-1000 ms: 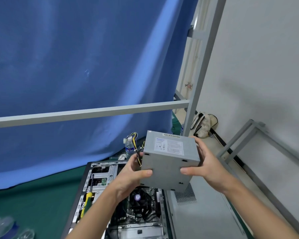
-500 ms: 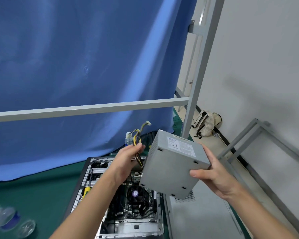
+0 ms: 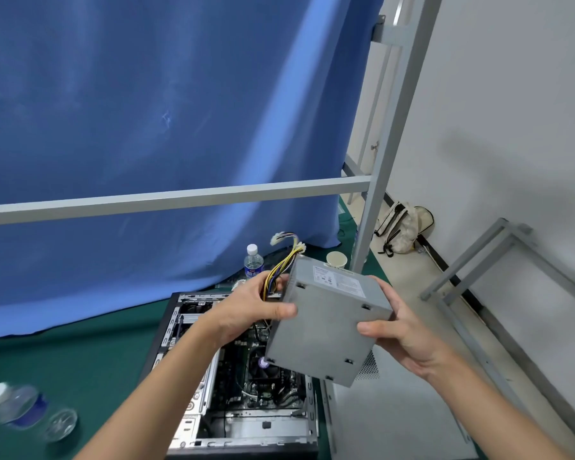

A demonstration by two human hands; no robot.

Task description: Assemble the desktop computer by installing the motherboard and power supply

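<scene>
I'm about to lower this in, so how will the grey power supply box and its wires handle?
The power supply is a rigid metal box held in both hands, so probably heavy for its size. Its smooth faces may slip. The cable bundle looks floppy and could snag on the open case.

We see open computer case (image 3: pixel 193 370) lying on table (image 3: pixel 80 360), motherboard (image 3: pixel 263 376) inside. Power supply (image 3: pixel 326 323) held above case, left hand (image 3: pixel 249 307) at its left side, right hand (image 3: pixel 402 330) at right. Cables (image 3: pixel 283 260) stick out behind it. Side panel (image 3: pixel 389 423) right of case. Upright water bottle (image 3: pixel 253 260) and paper cup (image 3: pixel 336 259) behind; tipped bottle (image 3: pixel 14 410) far left. Backpack (image 3: pixel 402 232) on floor, right rear.
</scene>
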